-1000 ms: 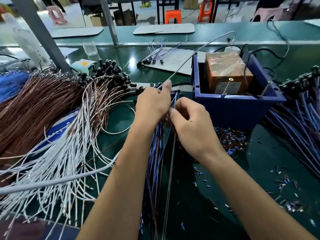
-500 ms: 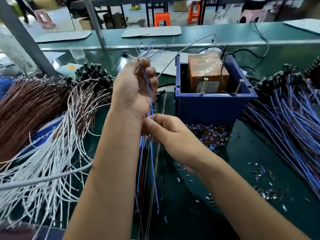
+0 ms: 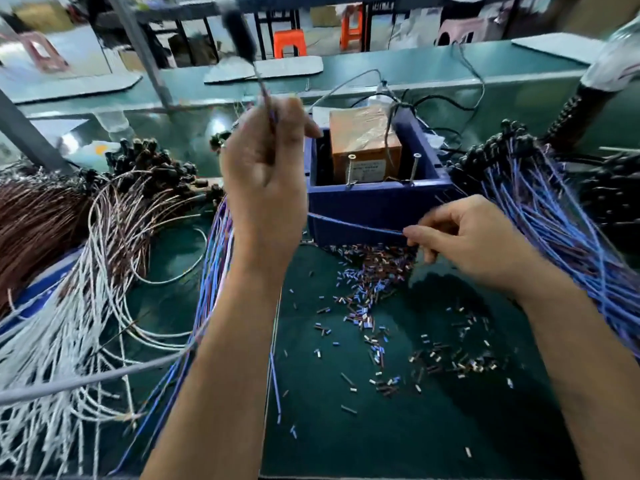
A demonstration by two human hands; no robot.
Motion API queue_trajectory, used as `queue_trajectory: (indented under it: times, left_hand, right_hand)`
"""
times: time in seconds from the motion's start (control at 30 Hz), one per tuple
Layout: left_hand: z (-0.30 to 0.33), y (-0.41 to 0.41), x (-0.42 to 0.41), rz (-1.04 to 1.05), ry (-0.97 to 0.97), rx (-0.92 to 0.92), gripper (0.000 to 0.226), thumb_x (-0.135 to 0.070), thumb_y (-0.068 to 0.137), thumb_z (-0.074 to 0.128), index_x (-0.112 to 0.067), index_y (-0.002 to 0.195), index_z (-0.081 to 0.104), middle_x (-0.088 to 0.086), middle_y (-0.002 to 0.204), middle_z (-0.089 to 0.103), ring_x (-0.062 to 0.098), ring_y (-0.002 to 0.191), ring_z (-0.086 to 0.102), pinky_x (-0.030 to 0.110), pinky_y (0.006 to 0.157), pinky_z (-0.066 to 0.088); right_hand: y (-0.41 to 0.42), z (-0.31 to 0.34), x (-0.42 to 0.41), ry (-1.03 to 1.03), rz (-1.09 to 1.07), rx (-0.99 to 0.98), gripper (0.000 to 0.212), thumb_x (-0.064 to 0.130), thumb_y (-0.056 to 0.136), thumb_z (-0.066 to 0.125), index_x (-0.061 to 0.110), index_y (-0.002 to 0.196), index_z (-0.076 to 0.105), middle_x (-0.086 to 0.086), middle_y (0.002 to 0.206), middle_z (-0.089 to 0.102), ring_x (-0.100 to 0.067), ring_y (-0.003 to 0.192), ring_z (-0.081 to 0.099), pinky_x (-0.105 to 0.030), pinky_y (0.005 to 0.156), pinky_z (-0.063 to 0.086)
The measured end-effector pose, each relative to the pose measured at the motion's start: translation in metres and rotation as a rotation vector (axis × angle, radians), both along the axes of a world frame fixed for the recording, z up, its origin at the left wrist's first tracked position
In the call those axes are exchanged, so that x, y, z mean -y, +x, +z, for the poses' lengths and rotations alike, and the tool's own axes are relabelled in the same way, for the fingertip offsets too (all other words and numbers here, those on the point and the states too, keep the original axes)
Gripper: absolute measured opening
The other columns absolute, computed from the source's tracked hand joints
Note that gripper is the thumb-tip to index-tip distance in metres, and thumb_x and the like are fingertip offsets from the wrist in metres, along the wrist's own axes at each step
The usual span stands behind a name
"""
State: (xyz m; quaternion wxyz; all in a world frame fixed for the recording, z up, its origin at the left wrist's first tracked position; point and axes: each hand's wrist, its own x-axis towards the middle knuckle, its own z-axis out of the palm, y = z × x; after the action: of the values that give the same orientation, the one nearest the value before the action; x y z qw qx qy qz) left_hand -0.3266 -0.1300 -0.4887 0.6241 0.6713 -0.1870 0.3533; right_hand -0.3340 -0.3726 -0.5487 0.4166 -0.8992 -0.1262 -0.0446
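Left hand [image 3: 266, 174] fist-clamps blue wire [image 3: 353, 224]; right hand [image 3: 474, 244] pinches its 3 o'clock end. Judged light, limp; grip near ends.

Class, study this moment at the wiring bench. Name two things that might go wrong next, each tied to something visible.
1. The right hand pinches only the tip of the thin blue wire stretched across from the left hand, so the wire may slip free.
2. The loose bundle of blue and purple wires runs under the left forearm. Lifting the held wire may drag or tangle the others.
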Motion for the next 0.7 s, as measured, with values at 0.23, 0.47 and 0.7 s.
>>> queue_trajectory:
  times: [0.23,0.47,0.7]
  left_hand:
    - [-0.061,-0.021,0.046,-0.017,0.652,0.053,0.023,-0.020,0.105,0.059,-0.007,0.093,0.074,0.002,0.091,0.067,0.020,0.080,0.063,0.041,0.067,0.050]
    - [-0.084,-0.015,0.039,-0.060,0.742,-0.129,0.017,-0.024,0.106,0.056,-0.016,0.102,0.071,-0.004,0.087,0.070,0.022,0.082,0.065,0.045,0.072,0.050]
    - [-0.093,-0.009,0.034,0.054,0.711,-0.158,0.008,-0.016,0.097,0.067,-0.015,0.100,0.074,0.001,0.090,0.068,0.026,0.084,0.063,0.041,0.072,0.049]
  right_hand:
    - [-0.010,-0.018,-0.001,0.085,0.016,0.161,0.035,0.045,0.095,0.071,0.025,0.067,0.070,0.007,0.055,0.063,-0.005,0.047,0.053,-0.027,0.050,0.042]
    - [-0.007,-0.031,-0.033,0.235,-0.066,0.200,0.034,0.019,0.092,0.074,0.029,0.060,0.067,0.013,0.057,0.068,-0.001,0.051,0.062,-0.020,0.054,0.045]
    - [0.002,-0.038,-0.025,0.513,-0.189,0.104,0.019,0.026,0.088,0.082,0.019,0.073,0.074,-0.001,0.060,0.072,-0.002,0.046,0.056,-0.016,0.048,0.040]
